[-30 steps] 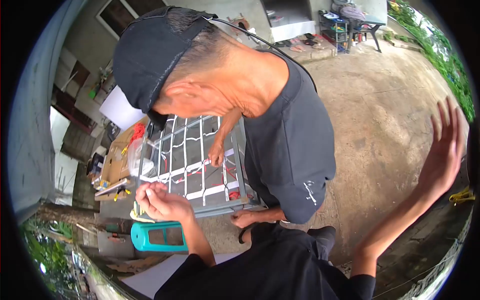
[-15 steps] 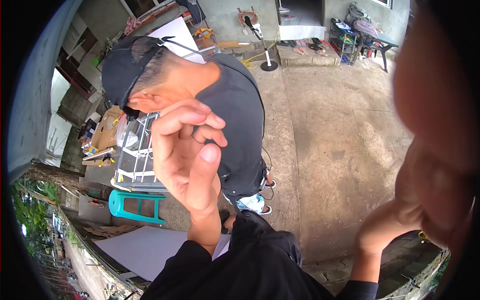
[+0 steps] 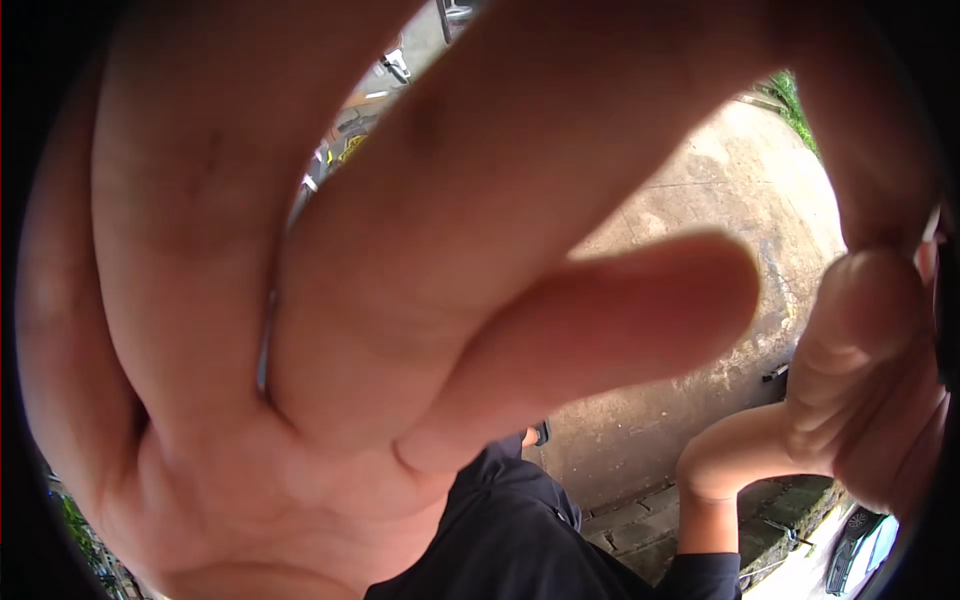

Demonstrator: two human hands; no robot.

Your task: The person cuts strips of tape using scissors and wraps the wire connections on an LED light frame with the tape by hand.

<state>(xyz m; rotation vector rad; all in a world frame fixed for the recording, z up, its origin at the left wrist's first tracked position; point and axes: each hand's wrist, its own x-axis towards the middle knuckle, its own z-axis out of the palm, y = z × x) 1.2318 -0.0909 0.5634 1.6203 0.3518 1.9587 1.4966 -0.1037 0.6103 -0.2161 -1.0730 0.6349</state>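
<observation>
bringing the left hand (image 3: 290, 400) right up to the camera
swinging it in from the middle of the view, uncurling its fingers and covering most of the left and centre; blocking the co-worker's cap and back, the metal frame and the teal stool from sight; drawing the right hand (image 3: 870, 370) in from an earlier wide, open reach to close by at the right; letting a vehicle (image 3: 862, 553) into view at lower right.

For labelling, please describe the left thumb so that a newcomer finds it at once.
The left hand fills the view's left and centre. Its thumb points right, over the concrete ground. Unlike the fingers, which reach upward, it stretches sideways to a blurred, rounded tip.
</observation>
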